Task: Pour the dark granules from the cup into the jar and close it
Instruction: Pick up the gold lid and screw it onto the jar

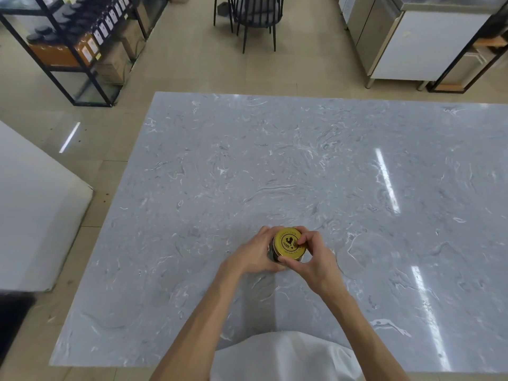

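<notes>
evidently the closing is under way: a small glass jar (271,251) stands upright on the grey marbled stone tabletop (302,160), toward its near edge and straight in front of the person. a round gold metal lid (289,242) printed in black sits on its mouth. the left hand (254,255) wraps the jar's body from the left, fingers curled round the glass. i read that as bracing it so it cannot spin on the slick stone. the right hand (313,257) comes at the lid from the right, thumb on the near rim and fingertips on the far rim, pinched onto it as for a twist. whether the lid is tight i cannot tell from where i stand. little of the jar shows between the hands. the sliver of glass under the lid looks dark, which i take to be the dark granules (274,257) inside, so the pouring seems done. a clear plastic cup (367,250) sits on the tabletop near the right hand, on its right and apart from it. it looks empty, though it is so transparent that i cannot say whether it stands or lies on its side.
</notes>
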The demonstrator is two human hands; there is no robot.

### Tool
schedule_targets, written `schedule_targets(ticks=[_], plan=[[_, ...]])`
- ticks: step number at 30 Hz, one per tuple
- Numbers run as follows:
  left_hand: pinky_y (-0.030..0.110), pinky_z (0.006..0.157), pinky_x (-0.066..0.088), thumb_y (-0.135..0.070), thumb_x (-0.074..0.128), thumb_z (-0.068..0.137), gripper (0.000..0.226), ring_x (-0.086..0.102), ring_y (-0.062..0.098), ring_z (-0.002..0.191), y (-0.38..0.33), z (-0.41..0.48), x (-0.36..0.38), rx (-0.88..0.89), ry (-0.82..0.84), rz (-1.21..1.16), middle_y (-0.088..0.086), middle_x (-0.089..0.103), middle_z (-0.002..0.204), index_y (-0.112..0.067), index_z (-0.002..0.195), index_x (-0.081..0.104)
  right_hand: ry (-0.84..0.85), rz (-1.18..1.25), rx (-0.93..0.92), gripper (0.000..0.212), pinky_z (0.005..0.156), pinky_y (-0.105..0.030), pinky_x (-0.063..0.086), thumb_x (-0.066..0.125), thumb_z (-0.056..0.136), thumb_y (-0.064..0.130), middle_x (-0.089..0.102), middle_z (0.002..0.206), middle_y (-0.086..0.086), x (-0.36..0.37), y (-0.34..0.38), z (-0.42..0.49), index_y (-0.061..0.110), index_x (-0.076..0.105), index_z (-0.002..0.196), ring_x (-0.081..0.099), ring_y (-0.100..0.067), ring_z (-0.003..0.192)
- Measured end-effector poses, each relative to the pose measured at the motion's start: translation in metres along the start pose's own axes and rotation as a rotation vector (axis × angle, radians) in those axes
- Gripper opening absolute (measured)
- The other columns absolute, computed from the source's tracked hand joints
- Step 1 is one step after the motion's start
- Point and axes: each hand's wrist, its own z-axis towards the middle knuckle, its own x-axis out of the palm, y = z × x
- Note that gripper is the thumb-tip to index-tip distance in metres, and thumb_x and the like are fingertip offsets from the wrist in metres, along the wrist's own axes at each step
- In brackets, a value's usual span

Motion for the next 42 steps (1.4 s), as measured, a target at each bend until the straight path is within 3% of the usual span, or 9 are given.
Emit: schedule_targets(ticks=[3,7,13,21,25,29,33,37,42], plan=[[0.047,0.099,0.051,-0.050,0.086,0.067,0.082,0.050,0.005,0.121,0.000,0.001,0.000,0.004,0.000,0.010,-0.012,0.049,0.128,-0.045,0.137,0.042,-0.013,-0.070,0.011,0.057,0.072,-0.011,0.051,0.089,0.068,0.033,0.054,0.114,0.038,-0.001,0.008,-0.002,0.034,0.040,0.096,0.059,0.014,0.098],[0.048,0.099,0.051,-0.050,0.085,0.068,0.083,0.052,0.008,0.122,0.000,0.002,-0.001,-0.009,0.020,0.030,-0.014,0.047,0.131,-0.047,0.138,0.041,-0.103,-0.231,0.025,0.062,0.062,-0.028,0.055,0.088,0.065,0.044,0.063,0.109,0.018,0.003,0.020,-0.006,0.028,0.041,0.102,0.065,-0.009,0.083],[0.049,0.101,0.050,-0.041,0.083,0.065,0.085,0.055,0.014,0.117,-0.001,-0.002,-0.002,-0.009,0.036,-0.021,-0.009,0.043,0.128,-0.049,0.135,0.037,-0.142,-0.403,0.066,0.069,0.057,-0.023,0.042,0.088,0.064,0.046,0.067,0.094,0.004,0.012,0.037,-0.003,0.019,0.046,0.112,0.066,-0.020,0.080],[0.045,0.107,0.045,-0.033,0.090,0.071,0.093,0.054,0.018,0.125,0.003,0.001,-0.006,-0.054,0.077,0.016,-0.009,0.043,0.138,-0.038,0.146,0.035,0.261,-0.484,-0.123,0.073,0.081,-0.033,0.052,0.081,0.074,0.040,0.067,0.117,0.003,-0.025,0.042,0.020,0.021,0.045,0.135,0.065,-0.020,0.100],[0.034,0.104,0.045,-0.035,0.089,0.071,0.093,0.053,0.017,0.127,0.004,0.002,-0.007,-0.065,0.101,0.049,-0.008,0.043,0.142,-0.035,0.146,0.034,0.531,-0.462,-0.166,0.081,0.098,-0.026,0.047,0.081,0.076,0.033,0.060,0.134,0.007,-0.045,0.045,0.039,0.028,0.040,0.145,0.058,-0.012,0.118],[0.032,0.105,0.043,-0.034,0.089,0.072,0.093,0.050,0.017,0.129,0.004,0.004,-0.009,-0.071,0.125,0.041,-0.007,0.041,0.145,-0.036,0.146,0.032,0.640,-0.408,-0.128,0.085,0.101,-0.017,0.042,0.082,0.077,0.034,0.052,0.141,0.013,-0.052,0.043,0.051,0.034,0.037,0.148,0.051,-0.006,0.124],[0.038,0.108,0.044,-0.034,0.089,0.073,0.094,0.050,0.020,0.131,0.003,0.002,-0.009,-0.072,0.128,0.038,-0.005,0.041,0.147,-0.036,0.147,0.031,0.546,-0.398,-0.148,0.077,0.088,-0.003,0.038,0.082,0.075,0.038,0.057,0.133,0.016,-0.049,0.037,0.043,0.036,0.044,0.142,0.053,0.000,0.114],[0.040,0.108,0.045,-0.033,0.088,0.074,0.094,0.051,0.021,0.129,0.003,0.001,-0.008,-0.059,0.113,0.028,-0.005,0.041,0.145,-0.037,0.147,0.030,0.397,-0.487,-0.272,0.067,0.084,-0.022,0.051,0.082,0.074,0.036,0.063,0.122,0.010,-0.033,0.035,0.030,0.027,0.052,0.133,0.062,-0.010,0.104],[0.041,0.106,0.047,-0.032,0.088,0.074,0.092,0.052,0.019,0.126,0.001,-0.001,-0.007,-0.032,0.106,0.018,-0.008,0.039,0.144,-0.041,0.146,0.032,0.156,-0.603,-0.060,0.070,0.076,-0.028,0.050,0.078,0.068,0.058,0.062,0.116,0.008,-0.016,0.039,0.017,0.026,0.053,0.125,0.063,-0.017,0.098]])
